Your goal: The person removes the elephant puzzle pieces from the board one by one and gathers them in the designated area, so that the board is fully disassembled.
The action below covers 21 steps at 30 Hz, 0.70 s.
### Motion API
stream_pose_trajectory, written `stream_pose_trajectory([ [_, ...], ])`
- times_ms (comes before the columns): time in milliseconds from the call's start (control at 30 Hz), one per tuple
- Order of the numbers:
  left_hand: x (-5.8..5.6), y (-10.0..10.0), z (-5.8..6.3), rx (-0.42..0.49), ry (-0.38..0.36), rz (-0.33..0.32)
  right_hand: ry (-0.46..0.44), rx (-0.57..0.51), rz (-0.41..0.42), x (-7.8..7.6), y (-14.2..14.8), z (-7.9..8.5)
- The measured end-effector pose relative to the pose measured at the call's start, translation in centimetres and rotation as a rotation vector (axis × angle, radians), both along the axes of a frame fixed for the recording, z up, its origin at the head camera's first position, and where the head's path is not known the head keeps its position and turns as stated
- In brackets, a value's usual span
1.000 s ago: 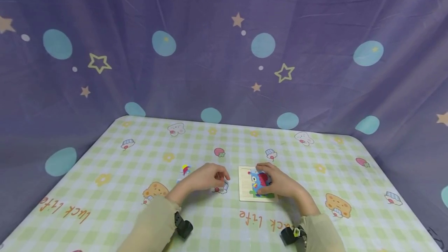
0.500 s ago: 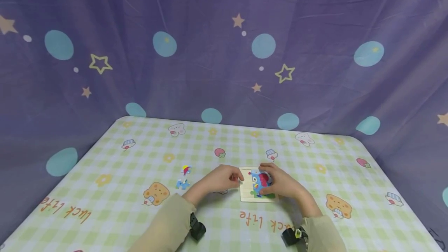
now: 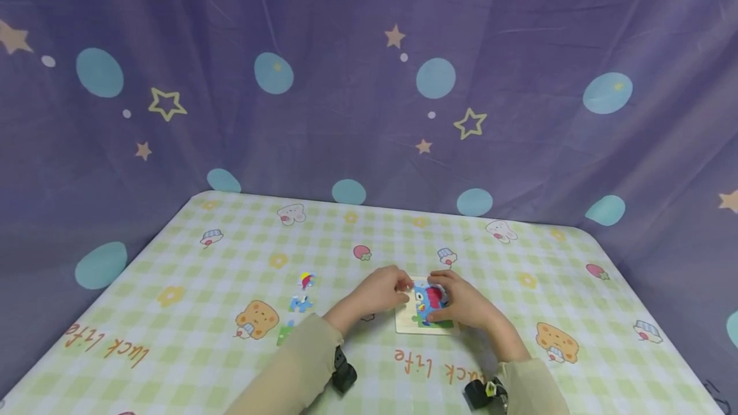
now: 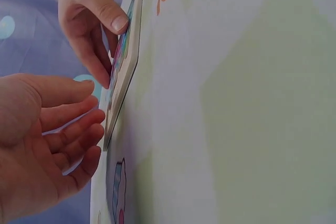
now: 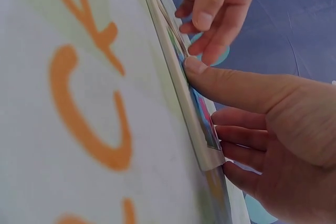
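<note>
A small wooden jigsaw puzzle tray [image 3: 406, 325] lies flat right of the table's middle. Blue, red and green pieces [image 3: 425, 303] fill its right part; its left strip shows bare wood. My right hand [image 3: 467, 300] rests over the right side, its thumb touching the pieces and its other fingers by the far and right edges. Close to the tray's left edge is my left hand [image 3: 380, 290], its fingers loosely bent. The left wrist view shows nothing in the left hand [image 4: 47, 135], with its thumb and fingertips apart.
Three loose puzzle pieces lie left of the left forearm: a red and yellow piece [image 3: 307, 280], a blue piece [image 3: 301, 303] and a green piece [image 3: 285, 333], partly behind the sleeve [image 3: 300, 364]. A checked cloth [image 3: 190, 344] covers the table. A purple curtain [image 3: 346, 50] hangs behind.
My left hand has moved right, from beside the loose pieces to the tray's left edge, uncovering the blue and green pieces. The right hand has stayed on the tray.
</note>
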State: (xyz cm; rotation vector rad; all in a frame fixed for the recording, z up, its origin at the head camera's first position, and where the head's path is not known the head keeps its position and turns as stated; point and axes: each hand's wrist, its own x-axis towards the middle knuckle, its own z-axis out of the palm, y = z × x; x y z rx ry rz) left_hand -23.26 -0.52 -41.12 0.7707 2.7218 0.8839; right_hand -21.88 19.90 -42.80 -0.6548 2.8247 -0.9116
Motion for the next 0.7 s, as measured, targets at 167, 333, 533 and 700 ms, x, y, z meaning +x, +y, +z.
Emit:
stream_pose_trajectory([
  [167, 0.03, 0.47, 0.25, -0.047, 0.030, 0.027, 0.015, 0.018, -0.023, 0.04, -0.31, -0.03],
  [333, 0.07, 0.58, 0.40, -0.068, 0.044, 0.034, 0.012, 0.008, -0.046, 0.14, -0.52, 0.06],
  [533, -0.10, 0.74, -0.03, -0.057, 0.055, 0.014, -0.003, -0.006, -0.032, 0.33, -0.34, 0.18],
  [700, -0.14, 0.93, -0.07, -0.054, 0.060, 0.019, -0.005, -0.020, -0.011, 0.26, -0.04, 0.26],
])
